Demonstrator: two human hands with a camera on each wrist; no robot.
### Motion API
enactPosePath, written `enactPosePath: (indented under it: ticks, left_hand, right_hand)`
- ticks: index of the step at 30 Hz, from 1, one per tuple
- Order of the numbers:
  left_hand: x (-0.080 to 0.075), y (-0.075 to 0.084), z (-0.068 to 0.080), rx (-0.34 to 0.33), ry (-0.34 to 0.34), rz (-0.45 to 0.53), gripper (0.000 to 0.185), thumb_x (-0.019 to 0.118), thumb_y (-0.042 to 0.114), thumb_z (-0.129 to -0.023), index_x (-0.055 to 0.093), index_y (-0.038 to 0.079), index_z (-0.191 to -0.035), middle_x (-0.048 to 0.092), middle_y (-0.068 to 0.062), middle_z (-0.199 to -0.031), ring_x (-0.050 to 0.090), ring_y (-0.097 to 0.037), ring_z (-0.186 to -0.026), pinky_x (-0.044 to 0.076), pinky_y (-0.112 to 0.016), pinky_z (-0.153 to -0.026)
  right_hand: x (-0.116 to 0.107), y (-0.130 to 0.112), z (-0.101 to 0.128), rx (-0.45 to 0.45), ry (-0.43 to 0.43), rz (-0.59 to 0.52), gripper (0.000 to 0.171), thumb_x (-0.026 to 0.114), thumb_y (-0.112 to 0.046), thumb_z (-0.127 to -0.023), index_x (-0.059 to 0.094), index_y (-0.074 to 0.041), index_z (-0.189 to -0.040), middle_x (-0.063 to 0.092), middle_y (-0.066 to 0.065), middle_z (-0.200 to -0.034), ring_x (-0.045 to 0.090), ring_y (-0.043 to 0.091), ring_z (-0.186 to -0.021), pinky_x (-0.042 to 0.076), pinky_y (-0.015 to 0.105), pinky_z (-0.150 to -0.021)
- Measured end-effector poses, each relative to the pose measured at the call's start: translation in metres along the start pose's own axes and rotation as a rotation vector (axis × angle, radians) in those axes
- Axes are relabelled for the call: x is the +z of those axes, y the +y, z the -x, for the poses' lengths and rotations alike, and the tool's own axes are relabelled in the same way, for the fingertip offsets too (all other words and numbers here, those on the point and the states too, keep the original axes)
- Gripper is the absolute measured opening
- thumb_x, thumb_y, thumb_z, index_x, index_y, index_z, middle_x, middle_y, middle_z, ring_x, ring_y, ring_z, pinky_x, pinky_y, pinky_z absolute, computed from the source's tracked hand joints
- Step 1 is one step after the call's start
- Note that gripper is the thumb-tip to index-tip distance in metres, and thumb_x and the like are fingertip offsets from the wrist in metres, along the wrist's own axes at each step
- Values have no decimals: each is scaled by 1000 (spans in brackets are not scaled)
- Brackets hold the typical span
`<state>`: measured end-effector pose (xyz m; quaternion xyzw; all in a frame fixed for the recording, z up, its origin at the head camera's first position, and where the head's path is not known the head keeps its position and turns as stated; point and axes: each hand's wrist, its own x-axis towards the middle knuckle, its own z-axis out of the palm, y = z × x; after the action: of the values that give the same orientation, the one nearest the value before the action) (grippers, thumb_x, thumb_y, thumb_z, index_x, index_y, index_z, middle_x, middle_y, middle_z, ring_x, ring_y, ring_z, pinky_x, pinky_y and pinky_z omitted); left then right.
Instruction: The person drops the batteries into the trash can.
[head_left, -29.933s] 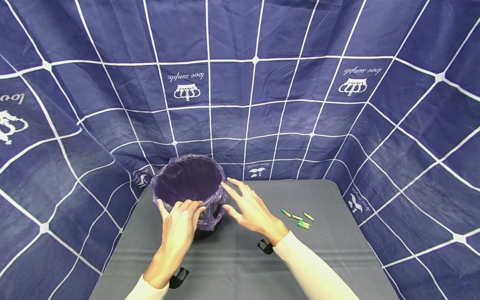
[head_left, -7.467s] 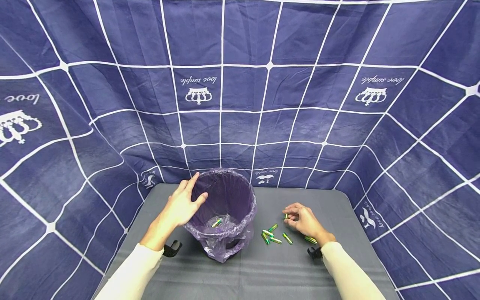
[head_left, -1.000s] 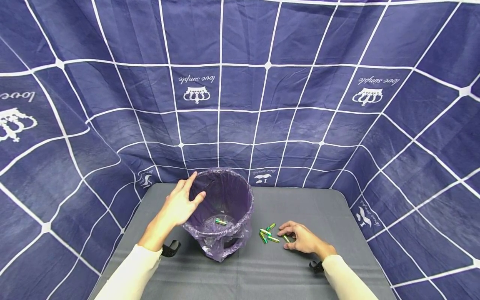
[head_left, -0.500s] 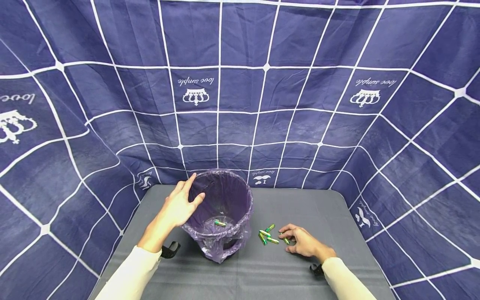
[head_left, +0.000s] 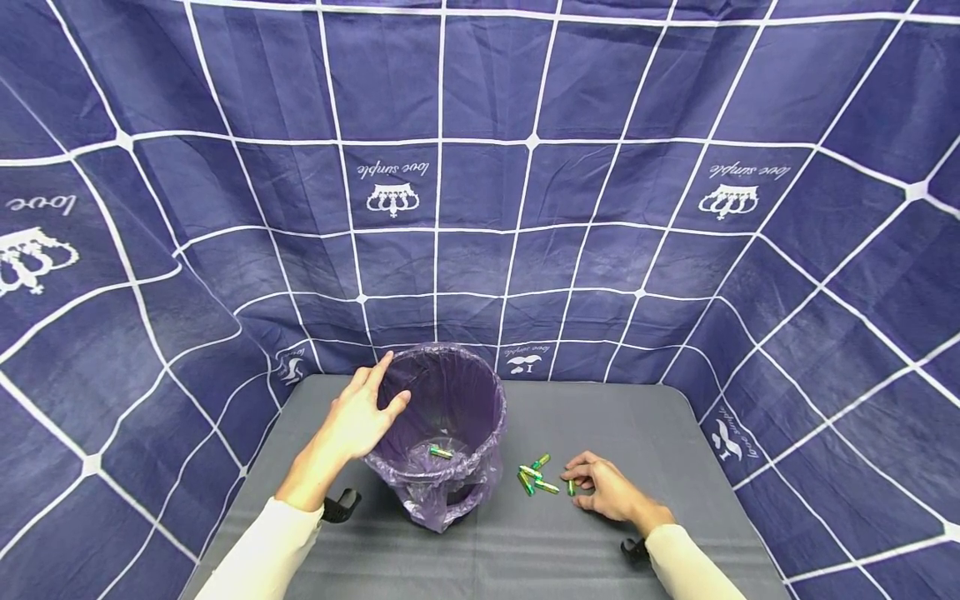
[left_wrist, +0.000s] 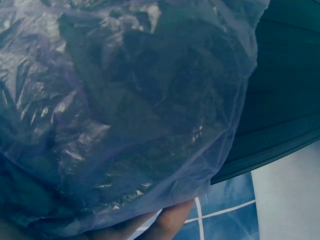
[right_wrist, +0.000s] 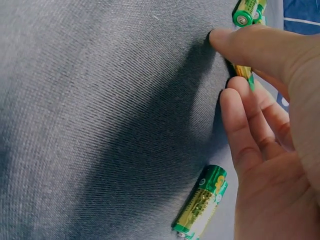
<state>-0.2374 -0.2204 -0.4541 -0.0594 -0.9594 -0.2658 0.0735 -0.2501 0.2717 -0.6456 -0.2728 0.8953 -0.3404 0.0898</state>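
A waste bin lined with a thin purple plastic bag (head_left: pixel 408 492) stands left of centre in the head view, a green and gold battery (head_left: pixel 441 452) lying inside. My left hand (head_left: pixel 356 421) rests on the bin's left rim, index finger fairly straight along it and thumb over the opening. In the left wrist view its fingers (left_wrist: pixel 172 220) show below the bag. On the table at right, my right hand (head_left: pixel 607 487) has thumb and fingers around one small battery (head_left: pixel 571 487). The right wrist view shows that battery (right_wrist: pixel 243 71) partly hidden behind the thumb.
Several loose batteries (head_left: pixel 531 472) lie in a small cluster between bin and right hand. Near the right palm lies another battery (right_wrist: pixel 202 200) in the right wrist view. A blue checked cloth (head_left: pixel 480 183) walls the grey table (head_left: pixel 592 408) at back and sides.
Half a minute ago both hands were at the bag's rim. Since then a battery has appeared in the bin. In the last second, the battery at my right fingers has turned; the left hand stays put.
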Motion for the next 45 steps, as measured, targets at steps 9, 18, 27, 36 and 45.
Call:
enactPosePath:
  ticks: [9, 18, 27, 36, 45]
  left_hand:
    - [1, -2, 0, 3, 18, 4, 84, 66, 46, -116, 32, 13, -185, 59, -31, -160, 66, -60, -146, 52, -82, -113]
    - [1, -4, -1, -3, 27, 11, 83, 67, 45, -116, 33, 14, -185, 59, -30, -158, 66, -60, -144, 53, -82, -112]
    - [1, -4, -1, -7, 26, 3, 84, 67, 46, -115, 33, 13, -185, 60, -30, -157, 67, -59, -143, 54, -82, -111]
    - [0, -1, -1, -16, 12, 10, 83, 66, 47, -116, 34, 14, -185, 59, -29, -160, 66, -59, -145, 52, -83, -112]
    - [2, -1, 0, -11, 13, 4, 84, 67, 47, -115, 34, 14, -185, 60, -29, -156, 67, -59, -143, 52, -83, -111]
  right_hand:
    - [6, 2, 0, -56, 87, -10, 35, 96, 2, -91, 88, 0, -125, 76, 10, -128, 76, 14, -103, 67, 25, -90]
    - [13, 5, 0, -50, 183, -50, 34, 99, 0, -89, 89, -3, -122, 79, 9, -125, 79, 14, -102, 68, 27, -91]
    - [24, 12, 1, -48, 280, -126, 35, 100, -2, -88, 90, -4, -121, 81, 12, -126, 81, 14, -104, 68, 24, -91]
    - [34, 9, 1, -75, 427, -273, 36, 101, 1, -88, 89, -1, -121, 82, 14, -126, 83, 12, -105, 68, 23, -92]
    - [33, -24, -8, -184, 592, -331, 37, 97, 12, -86, 86, 3, -121, 79, 28, -128, 84, 21, -110, 66, 20, -96]
